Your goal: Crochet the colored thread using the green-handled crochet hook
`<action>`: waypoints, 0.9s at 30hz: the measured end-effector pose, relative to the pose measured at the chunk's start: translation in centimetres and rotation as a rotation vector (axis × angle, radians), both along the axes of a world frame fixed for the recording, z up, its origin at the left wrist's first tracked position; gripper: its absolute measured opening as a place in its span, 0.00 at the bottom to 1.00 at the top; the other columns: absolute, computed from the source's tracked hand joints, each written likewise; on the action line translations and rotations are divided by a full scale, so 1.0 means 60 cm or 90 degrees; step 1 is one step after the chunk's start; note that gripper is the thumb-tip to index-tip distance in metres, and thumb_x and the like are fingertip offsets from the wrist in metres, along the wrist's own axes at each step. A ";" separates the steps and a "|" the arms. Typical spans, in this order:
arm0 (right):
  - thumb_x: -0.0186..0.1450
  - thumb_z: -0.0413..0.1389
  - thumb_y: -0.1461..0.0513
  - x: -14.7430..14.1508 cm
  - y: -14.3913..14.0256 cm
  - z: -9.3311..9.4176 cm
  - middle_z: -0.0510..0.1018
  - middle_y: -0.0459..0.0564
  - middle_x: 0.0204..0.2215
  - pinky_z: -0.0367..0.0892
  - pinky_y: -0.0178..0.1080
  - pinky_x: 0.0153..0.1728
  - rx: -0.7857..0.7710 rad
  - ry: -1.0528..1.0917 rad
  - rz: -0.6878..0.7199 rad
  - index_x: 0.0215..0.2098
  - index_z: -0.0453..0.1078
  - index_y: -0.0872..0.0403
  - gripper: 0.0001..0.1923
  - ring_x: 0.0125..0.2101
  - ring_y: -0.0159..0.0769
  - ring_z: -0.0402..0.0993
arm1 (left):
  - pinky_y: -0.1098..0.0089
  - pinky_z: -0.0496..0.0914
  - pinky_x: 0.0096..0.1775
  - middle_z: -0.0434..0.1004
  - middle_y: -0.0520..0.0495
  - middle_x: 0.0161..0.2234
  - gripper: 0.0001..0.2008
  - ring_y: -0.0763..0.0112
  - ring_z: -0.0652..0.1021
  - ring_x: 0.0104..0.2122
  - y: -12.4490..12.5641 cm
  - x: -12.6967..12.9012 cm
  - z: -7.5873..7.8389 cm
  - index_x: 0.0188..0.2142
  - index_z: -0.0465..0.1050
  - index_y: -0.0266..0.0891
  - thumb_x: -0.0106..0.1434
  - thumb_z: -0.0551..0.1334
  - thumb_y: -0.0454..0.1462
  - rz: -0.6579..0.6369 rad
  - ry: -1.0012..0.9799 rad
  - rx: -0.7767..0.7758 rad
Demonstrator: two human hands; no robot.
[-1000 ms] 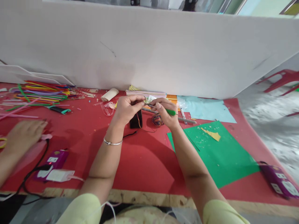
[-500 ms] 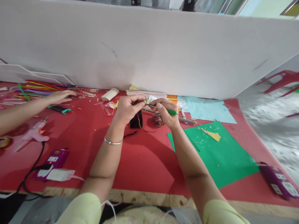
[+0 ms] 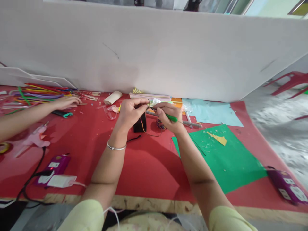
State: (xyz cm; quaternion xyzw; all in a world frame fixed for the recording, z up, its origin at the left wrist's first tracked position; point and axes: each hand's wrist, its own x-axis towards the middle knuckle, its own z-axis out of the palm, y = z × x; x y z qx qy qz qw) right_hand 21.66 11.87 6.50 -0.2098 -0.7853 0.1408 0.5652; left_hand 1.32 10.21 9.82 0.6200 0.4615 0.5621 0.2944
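Green-handled tool (image 3: 172,118) in right hand (image 3: 174,125)

Single head-worn view; faces forward, down over fingers (image 3: 139,101) mid-frame; red table (image 3: 149,170) near; white partition (image 3: 173,54) beyond

I see 2 short, pale yellow sleeves (image 3: 83,215), 1 slim silver bangle (image 3: 116,148) round the left wrist (image 3: 120,133), and 1 white cord (image 3: 117,219) hanging in front.
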 end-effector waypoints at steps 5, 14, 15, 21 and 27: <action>0.78 0.56 0.60 -0.003 0.000 -0.003 0.88 0.53 0.42 0.83 0.42 0.44 0.066 -0.027 -0.061 0.39 0.82 0.50 0.13 0.40 0.38 0.87 | 0.65 0.77 0.41 0.89 0.45 0.36 0.13 0.63 0.84 0.37 0.007 -0.002 -0.009 0.40 0.89 0.40 0.55 0.74 0.39 -0.019 -0.011 -0.004; 0.76 0.57 0.63 -0.008 -0.002 -0.007 0.89 0.52 0.43 0.83 0.43 0.43 0.119 -0.029 -0.093 0.41 0.82 0.49 0.10 0.42 0.39 0.88 | 0.65 0.77 0.42 0.88 0.45 0.35 0.14 0.65 0.83 0.36 0.012 -0.003 -0.011 0.39 0.89 0.39 0.53 0.75 0.40 -0.009 -0.045 -0.013; 0.76 0.57 0.63 -0.009 -0.002 -0.007 0.89 0.52 0.43 0.83 0.43 0.43 0.119 -0.028 -0.094 0.41 0.82 0.49 0.10 0.42 0.40 0.88 | 0.65 0.77 0.42 0.88 0.45 0.35 0.14 0.65 0.83 0.36 0.011 -0.002 -0.010 0.39 0.89 0.39 0.53 0.75 0.40 -0.009 -0.048 -0.015; 0.76 0.58 0.64 -0.010 -0.001 -0.008 0.89 0.52 0.43 0.82 0.42 0.43 0.135 -0.029 -0.098 0.41 0.81 0.49 0.09 0.42 0.39 0.88 | 0.66 0.77 0.42 0.88 0.46 0.35 0.13 0.66 0.83 0.36 0.011 -0.002 -0.010 0.39 0.89 0.39 0.53 0.75 0.38 -0.013 -0.064 -0.012; 0.75 0.59 0.62 -0.009 0.003 -0.013 0.89 0.52 0.44 0.83 0.46 0.48 0.154 -0.070 -0.110 0.45 0.82 0.48 0.08 0.43 0.42 0.88 | 0.66 0.78 0.42 0.88 0.46 0.35 0.14 0.65 0.84 0.36 0.013 -0.001 -0.016 0.41 0.89 0.39 0.53 0.75 0.38 -0.020 -0.067 -0.020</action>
